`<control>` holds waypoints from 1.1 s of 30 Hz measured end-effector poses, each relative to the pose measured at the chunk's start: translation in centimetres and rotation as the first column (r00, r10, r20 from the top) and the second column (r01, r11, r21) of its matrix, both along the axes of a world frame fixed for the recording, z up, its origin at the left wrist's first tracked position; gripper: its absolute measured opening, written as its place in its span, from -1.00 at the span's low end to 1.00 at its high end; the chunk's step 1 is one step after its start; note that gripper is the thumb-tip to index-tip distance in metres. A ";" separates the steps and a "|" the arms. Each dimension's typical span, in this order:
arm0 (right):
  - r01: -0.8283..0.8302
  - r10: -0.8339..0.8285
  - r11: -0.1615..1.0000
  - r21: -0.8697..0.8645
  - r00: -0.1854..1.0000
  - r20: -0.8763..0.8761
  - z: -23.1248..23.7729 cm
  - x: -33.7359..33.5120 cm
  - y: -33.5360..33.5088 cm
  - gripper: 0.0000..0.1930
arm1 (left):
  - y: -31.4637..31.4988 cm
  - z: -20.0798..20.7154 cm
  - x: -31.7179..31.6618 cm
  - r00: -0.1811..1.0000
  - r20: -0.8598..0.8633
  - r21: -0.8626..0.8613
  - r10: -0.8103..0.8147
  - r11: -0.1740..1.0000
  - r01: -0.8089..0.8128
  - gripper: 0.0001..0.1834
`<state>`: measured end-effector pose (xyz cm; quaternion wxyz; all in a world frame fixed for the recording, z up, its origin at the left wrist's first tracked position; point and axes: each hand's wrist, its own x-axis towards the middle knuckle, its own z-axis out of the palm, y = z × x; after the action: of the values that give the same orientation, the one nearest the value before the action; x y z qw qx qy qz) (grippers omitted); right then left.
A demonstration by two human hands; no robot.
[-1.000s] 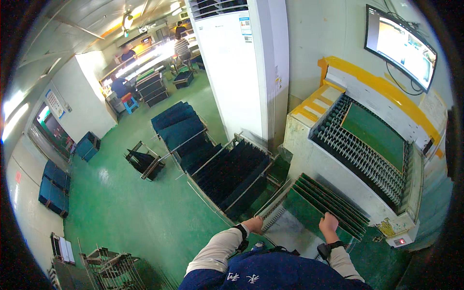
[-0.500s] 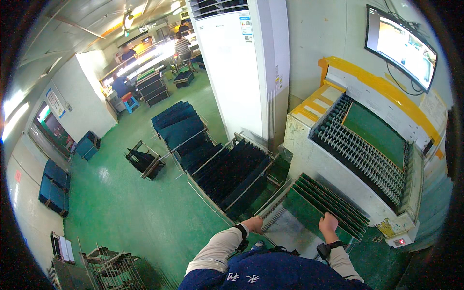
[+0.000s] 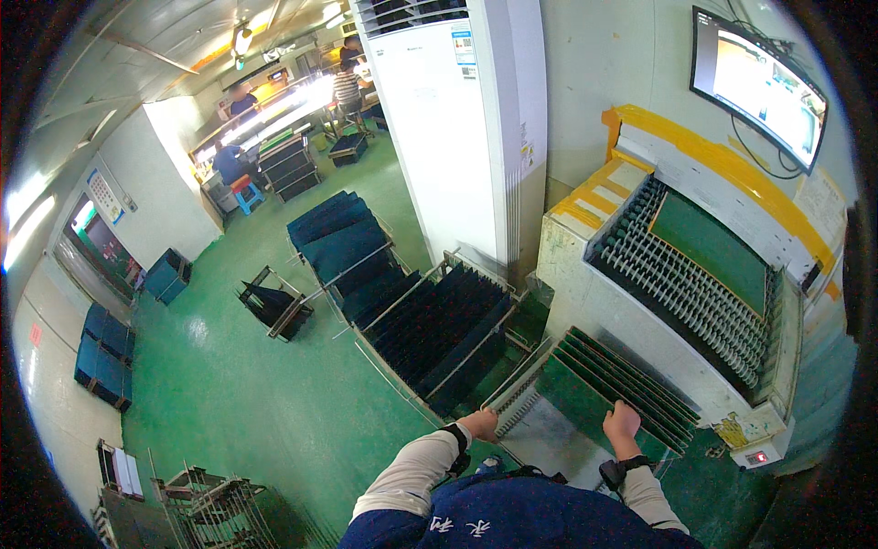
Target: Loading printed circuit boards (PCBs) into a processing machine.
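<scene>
Against the wall at far left, dark blue stacks [image 3: 103,357] are lined up, and a wire-framed stand [image 3: 206,508] is placed at lower left. Farther back, a lit surface [image 3: 291,112] is worked at by several people. On the green floor [image 3: 197,366], dark panels [image 3: 430,325] are packed closely in a long rack, beside which a tall white cabinet unit [image 3: 439,146] is stood. The toothed edge of a metal rack [image 3: 553,435] is gripped by the closed fingers of the left hand [image 3: 478,425]. In that rack, several green boards are leaned in a row; the edge of the front green board [image 3: 585,403] is held between the fingers of the right hand [image 3: 622,425]. At right, another green panel [image 3: 713,252] is carried on a roller machine [image 3: 576,256], below a wall-mounted screen [image 3: 759,87].
</scene>
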<state>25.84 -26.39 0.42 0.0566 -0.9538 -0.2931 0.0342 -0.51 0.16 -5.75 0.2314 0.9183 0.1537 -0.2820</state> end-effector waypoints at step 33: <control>-0.007 0.007 1.000 0.021 0.999 0.037 -0.4 0.0 0.1 -0.81 | 0.8 -3.9 -0.2 0.999 0.031 -0.035 0.042 0.999 -0.041 -0.11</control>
<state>25.79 -26.31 0.03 0.0612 -0.9526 -0.2978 0.0137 -0.69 0.94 -9.67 0.2556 0.9150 0.1644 -0.2653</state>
